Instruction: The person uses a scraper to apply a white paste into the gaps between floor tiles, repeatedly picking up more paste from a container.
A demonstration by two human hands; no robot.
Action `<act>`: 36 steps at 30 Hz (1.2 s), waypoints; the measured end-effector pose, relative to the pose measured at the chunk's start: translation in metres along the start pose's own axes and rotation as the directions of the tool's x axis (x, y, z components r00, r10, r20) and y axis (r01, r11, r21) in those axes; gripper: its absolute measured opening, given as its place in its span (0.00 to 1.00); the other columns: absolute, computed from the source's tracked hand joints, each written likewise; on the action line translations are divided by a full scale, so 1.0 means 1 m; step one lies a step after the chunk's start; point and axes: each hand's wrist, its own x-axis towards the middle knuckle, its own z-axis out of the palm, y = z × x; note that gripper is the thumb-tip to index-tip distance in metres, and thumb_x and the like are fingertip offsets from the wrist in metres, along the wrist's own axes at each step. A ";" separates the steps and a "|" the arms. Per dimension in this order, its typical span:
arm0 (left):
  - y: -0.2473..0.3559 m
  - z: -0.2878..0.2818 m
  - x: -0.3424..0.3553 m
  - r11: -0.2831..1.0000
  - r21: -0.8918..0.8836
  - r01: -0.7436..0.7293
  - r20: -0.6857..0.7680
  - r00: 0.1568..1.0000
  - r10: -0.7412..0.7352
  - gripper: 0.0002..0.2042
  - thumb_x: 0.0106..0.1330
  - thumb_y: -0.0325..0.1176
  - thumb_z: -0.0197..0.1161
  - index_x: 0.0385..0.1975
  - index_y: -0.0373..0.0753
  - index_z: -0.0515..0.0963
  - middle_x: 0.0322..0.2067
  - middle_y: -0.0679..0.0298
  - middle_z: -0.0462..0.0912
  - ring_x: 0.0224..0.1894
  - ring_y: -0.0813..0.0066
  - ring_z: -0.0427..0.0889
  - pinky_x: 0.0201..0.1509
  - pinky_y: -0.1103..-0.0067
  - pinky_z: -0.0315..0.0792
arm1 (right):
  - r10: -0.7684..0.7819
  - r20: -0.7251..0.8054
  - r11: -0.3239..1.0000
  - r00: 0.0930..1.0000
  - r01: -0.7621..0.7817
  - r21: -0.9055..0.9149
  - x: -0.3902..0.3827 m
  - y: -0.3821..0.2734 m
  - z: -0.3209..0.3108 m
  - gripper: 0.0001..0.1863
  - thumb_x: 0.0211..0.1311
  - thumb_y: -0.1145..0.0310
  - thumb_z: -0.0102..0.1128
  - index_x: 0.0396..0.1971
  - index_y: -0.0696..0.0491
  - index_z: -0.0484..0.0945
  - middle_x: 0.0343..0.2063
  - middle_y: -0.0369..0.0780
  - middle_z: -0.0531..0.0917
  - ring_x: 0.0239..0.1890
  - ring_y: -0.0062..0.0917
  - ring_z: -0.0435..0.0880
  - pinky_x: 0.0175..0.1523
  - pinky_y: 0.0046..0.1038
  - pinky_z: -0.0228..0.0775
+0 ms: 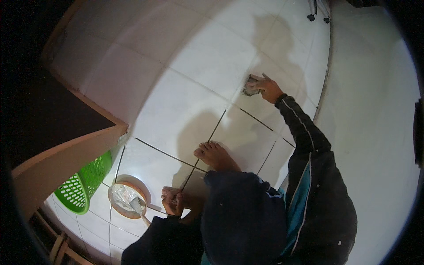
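In the head view there are two hands. The right hand grips one smeared grey-white pad, too small to identify further, with one finger sticking up; the pad is against the pale tiled floor, beyond the one clearly seen bare foot. The left hand is closed, fingers curled in, near the person's body; whether anything is inside it I cannot tell. Just beside it, to the left, stands one bowl of white paste, with one spatula leaning in it. Past the bowl is one green basket. Two casters show near the wall at the upper right.
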 end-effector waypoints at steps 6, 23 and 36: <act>0.004 0.003 -0.003 0.996 -0.049 0.071 -0.018 0.997 -0.072 0.11 0.63 0.37 0.57 0.27 0.34 0.78 0.25 0.54 0.80 0.32 0.59 0.79 0.38 0.68 0.72 | 0.210 -0.410 0.978 0.887 -0.192 0.085 0.048 -0.011 -0.034 0.20 0.56 0.79 0.51 0.45 0.41 0.80 0.44 0.38 0.82 0.46 0.36 0.80 0.51 0.38 0.74; -0.020 -0.020 0.007 0.999 0.031 0.045 0.193 0.980 -0.050 0.12 0.64 0.38 0.56 0.28 0.35 0.79 0.26 0.54 0.83 0.30 0.57 0.84 0.33 0.70 0.76 | 0.067 -0.261 0.997 0.963 -0.072 -0.008 -0.038 -0.092 0.054 0.23 0.53 0.78 0.51 0.51 0.44 0.77 0.46 0.38 0.82 0.40 0.34 0.84 0.48 0.34 0.77; 0.030 -0.021 -0.031 0.989 0.126 0.075 0.010 0.997 -0.077 0.10 0.67 0.38 0.53 0.30 0.38 0.74 0.23 0.61 0.78 0.26 0.65 0.79 0.30 0.74 0.71 | -0.031 -0.423 0.989 0.906 0.088 0.116 0.005 -0.023 0.037 0.24 0.50 0.86 0.50 0.42 0.43 0.81 0.54 0.33 0.77 0.66 0.27 0.64 0.70 0.38 0.57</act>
